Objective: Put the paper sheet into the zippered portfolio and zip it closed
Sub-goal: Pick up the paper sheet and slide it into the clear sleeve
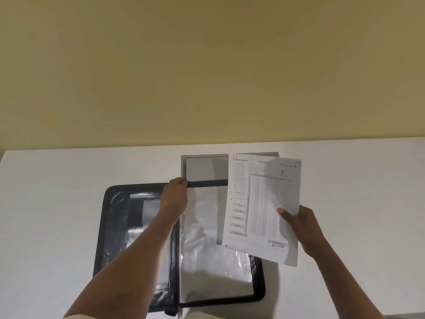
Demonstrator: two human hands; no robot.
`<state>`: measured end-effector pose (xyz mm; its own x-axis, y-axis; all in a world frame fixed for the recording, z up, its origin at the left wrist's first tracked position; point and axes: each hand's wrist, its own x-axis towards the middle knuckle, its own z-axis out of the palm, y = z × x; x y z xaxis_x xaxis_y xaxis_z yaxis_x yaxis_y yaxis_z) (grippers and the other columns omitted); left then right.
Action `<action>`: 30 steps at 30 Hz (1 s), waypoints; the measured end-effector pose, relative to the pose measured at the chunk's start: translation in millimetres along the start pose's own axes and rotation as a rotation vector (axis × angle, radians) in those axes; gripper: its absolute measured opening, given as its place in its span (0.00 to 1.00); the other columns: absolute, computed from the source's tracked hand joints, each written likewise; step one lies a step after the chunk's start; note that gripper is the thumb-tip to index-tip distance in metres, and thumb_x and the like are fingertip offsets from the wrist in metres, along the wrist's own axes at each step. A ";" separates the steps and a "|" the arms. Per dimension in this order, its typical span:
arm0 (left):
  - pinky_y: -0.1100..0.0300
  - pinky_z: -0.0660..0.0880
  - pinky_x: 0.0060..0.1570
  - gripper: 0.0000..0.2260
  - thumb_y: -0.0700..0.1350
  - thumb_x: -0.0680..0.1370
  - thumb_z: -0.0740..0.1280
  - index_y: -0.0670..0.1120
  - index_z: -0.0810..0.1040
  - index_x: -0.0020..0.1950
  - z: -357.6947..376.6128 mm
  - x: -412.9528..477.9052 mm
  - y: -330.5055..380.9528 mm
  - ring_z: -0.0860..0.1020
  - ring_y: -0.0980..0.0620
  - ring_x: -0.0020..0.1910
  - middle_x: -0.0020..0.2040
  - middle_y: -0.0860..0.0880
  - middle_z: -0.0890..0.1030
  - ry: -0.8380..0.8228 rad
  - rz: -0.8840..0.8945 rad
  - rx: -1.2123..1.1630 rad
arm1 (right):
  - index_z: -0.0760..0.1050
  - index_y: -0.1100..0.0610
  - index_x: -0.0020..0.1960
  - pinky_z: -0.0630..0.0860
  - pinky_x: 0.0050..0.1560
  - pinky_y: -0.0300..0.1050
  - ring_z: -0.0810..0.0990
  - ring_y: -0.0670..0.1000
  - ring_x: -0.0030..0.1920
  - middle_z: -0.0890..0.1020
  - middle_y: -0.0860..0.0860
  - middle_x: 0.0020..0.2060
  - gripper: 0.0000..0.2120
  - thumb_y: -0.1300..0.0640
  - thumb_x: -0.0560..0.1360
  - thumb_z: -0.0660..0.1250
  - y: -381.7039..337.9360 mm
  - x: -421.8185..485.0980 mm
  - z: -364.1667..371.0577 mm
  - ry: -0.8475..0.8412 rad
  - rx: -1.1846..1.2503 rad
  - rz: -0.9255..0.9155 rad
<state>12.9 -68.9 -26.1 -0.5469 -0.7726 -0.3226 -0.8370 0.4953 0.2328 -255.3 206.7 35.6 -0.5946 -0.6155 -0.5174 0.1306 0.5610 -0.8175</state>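
Note:
A black zippered portfolio lies open flat on the white table, with clear plastic sleeves on its right half. My left hand grips the top edge of a clear sleeve near the spine. My right hand holds a printed paper sheet by its lower right side, above the portfolio's right half. The zipper pull hangs at the near edge.
A grey recessed panel is set into the table just behind the portfolio. A yellowish wall rises behind the table's far edge. The table's left edge shows at the far left.

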 end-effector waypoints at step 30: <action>0.51 0.75 0.58 0.09 0.47 0.78 0.70 0.50 0.79 0.58 28.7 -15.3 9.5 0.76 0.49 0.59 0.56 0.52 0.81 0.006 0.115 -0.187 | 0.83 0.56 0.55 0.81 0.35 0.35 0.88 0.50 0.41 0.89 0.48 0.44 0.07 0.55 0.78 0.72 -58.7 23.5 27.8 0.065 0.071 -0.079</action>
<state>12.8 -41.0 -45.3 -0.6383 -0.7176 -0.2786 -0.7502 0.4986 0.4344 -255.0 143.9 64.4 -0.6551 -0.6176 -0.4352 0.1360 0.4703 -0.8720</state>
